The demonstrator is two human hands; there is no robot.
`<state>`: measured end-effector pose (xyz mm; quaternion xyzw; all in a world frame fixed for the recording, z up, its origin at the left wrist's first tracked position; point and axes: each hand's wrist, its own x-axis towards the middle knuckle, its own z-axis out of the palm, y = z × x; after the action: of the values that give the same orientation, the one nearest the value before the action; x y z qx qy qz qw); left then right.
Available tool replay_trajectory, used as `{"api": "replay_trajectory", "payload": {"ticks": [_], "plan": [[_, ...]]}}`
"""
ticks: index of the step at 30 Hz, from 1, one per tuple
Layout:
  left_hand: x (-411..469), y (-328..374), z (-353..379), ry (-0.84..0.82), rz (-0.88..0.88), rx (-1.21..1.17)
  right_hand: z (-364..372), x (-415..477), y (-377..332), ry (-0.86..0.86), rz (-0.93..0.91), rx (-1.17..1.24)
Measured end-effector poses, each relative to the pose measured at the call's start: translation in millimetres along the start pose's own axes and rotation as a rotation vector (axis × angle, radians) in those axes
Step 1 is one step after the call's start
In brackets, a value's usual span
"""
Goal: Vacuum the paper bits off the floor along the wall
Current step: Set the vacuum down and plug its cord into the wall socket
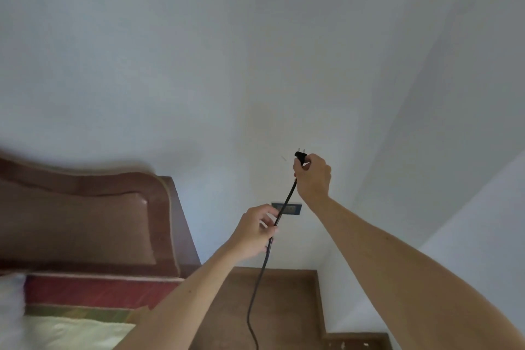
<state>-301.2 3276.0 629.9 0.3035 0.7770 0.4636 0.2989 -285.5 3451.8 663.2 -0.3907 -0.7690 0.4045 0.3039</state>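
My right hand (pixel 312 175) holds a black plug (pixel 300 155) up against the white wall, its two prongs pointing upward. A black power cord (pixel 260 278) runs from the plug down through my left hand (pixel 254 231), which pinches it lower down, and on past the frame's bottom edge. A grey wall socket (pixel 292 209) sits on the wall between my two hands, partly hidden by the cord and my left fingers. A few small pale bits (pixel 342 345) lie on the brown floor at the bottom right. No vacuum cleaner is in view.
A brown wooden headboard (pixel 85 213) and a bed with a red and green cover (pixel 93 295) fill the lower left. A brown bedside surface (pixel 287 301) stands below the socket. The white wall corner (pixel 369 179) rises on the right.
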Motion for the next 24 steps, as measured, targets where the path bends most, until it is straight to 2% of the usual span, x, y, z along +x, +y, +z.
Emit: {"api": "replay_trajectory", "payload": {"ticks": [10, 17, 24], "plan": [[45.8, -79.3, 38.1, -0.111, -0.139, -0.085, 62.2, 14.7, 101.6, -0.07, 0.08, -0.162], [71.8, -141.5, 80.4, -0.071, -0.27, -0.164, 108.5, 22.5, 180.5, -0.193, 0.102, -0.275], [102.3, -191.3, 112.9, -0.041, -0.351, -0.18, 141.5, 30.8, 247.7, -0.246, 0.142, -0.331]]}}
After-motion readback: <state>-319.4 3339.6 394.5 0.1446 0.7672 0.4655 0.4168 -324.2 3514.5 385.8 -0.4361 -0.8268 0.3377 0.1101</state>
